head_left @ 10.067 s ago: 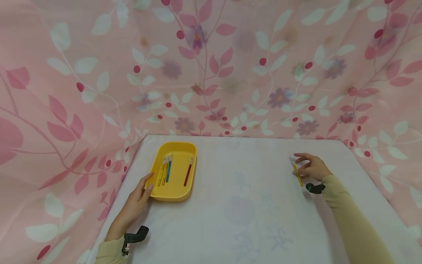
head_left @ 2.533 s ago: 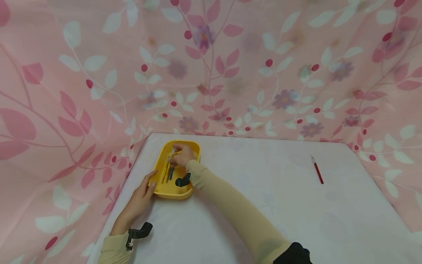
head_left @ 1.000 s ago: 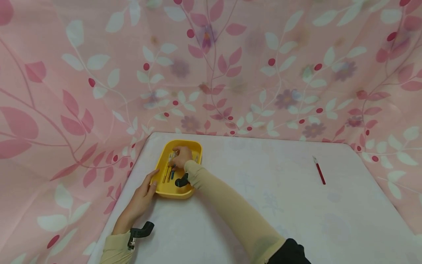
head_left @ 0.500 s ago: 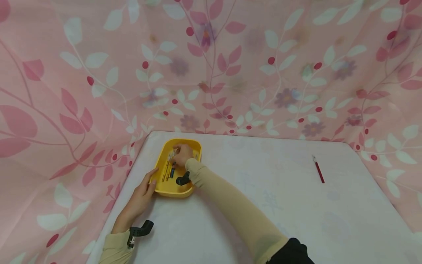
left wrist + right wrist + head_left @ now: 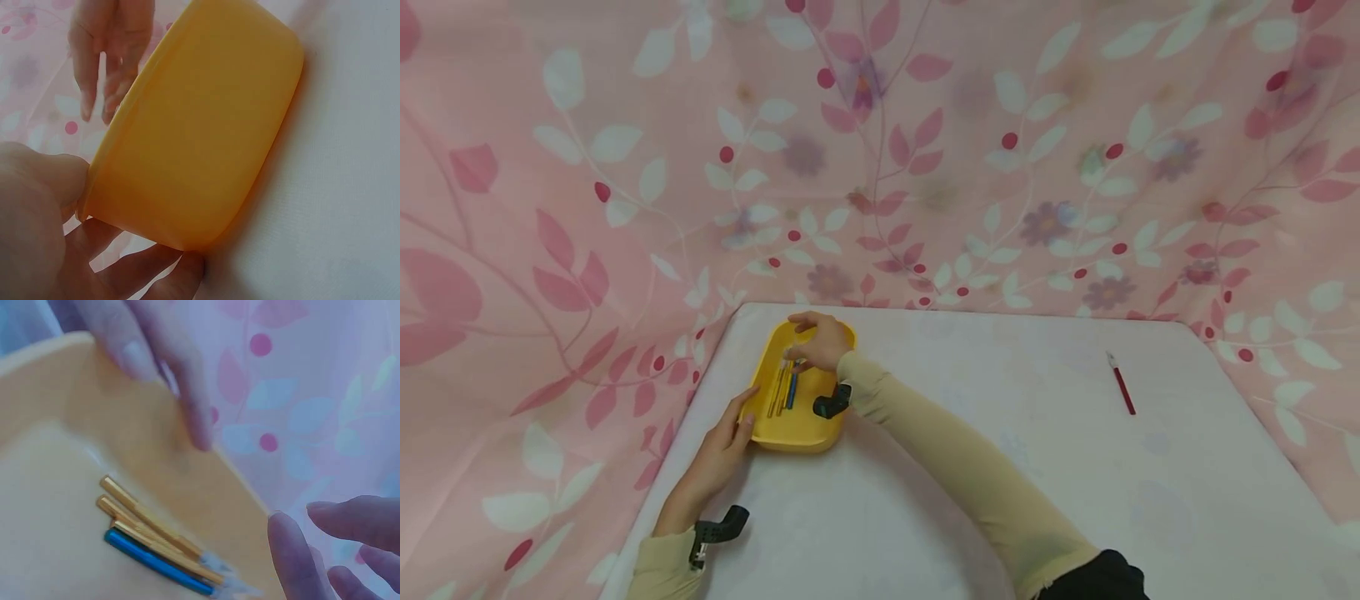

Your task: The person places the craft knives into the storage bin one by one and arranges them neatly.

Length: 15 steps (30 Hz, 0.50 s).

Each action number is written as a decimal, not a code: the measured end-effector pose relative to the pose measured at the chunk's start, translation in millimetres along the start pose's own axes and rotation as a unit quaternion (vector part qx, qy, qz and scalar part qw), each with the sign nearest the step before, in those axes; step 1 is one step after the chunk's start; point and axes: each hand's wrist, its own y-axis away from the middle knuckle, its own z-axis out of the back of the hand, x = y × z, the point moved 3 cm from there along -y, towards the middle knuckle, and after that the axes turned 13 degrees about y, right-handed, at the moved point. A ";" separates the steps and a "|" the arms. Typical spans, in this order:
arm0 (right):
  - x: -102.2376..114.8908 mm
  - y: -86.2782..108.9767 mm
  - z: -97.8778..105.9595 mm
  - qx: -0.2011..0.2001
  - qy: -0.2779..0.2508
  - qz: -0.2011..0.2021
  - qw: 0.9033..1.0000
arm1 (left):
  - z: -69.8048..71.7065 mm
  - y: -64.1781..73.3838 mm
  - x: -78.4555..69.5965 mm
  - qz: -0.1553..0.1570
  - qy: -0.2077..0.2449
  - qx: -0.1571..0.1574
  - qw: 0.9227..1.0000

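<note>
My left hand (image 5: 718, 450) grips the left rim of a yellow tray (image 5: 797, 433), thumb on the rim and fingers against the outer wall and underside, as the left wrist view shows. Inside lie slim pen-like tools with translucent whitish tips: three gold ones (image 5: 147, 519) with textured grips and a blue one (image 5: 156, 561), side by side. Over the tray's far end is my right hand (image 5: 823, 343). Its thumb and fingers (image 5: 359, 522) are spread apart near the tool tips, with nothing between them. A red pen-like tool (image 5: 1122, 387) lies alone at the table's right.
A white cloth covers the table (image 5: 985, 392), whose far edge meets a pink floral curtain (image 5: 925, 167). The right forearm (image 5: 955, 450) reaches across the table's middle. Black wrist cameras (image 5: 832, 402) sit close below each hand.
Ten seconds ago my right hand held a yellow tool at the right; three now lie in the tray, and a red one lies on the table. Just now its fingers lifted off the tools and spread.
</note>
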 end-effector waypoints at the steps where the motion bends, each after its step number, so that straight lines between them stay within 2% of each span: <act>1: 2.4 1.7 2.7 0.000 -0.002 0.002 1.000 | -0.2 0.5 0.7 0.002 0.000 0.000 1.000; 8: 23.3 22.3 22.8 -0.007 -0.011 0.030 0.999 | -0.2 -0.8 2.9 0.003 -0.003 -0.001 1.000; 15: 31.2 39.9 35.6 0.002 -0.003 0.059 0.998 | -0.4 -0.5 2.5 0.020 0.001 -0.001 1.000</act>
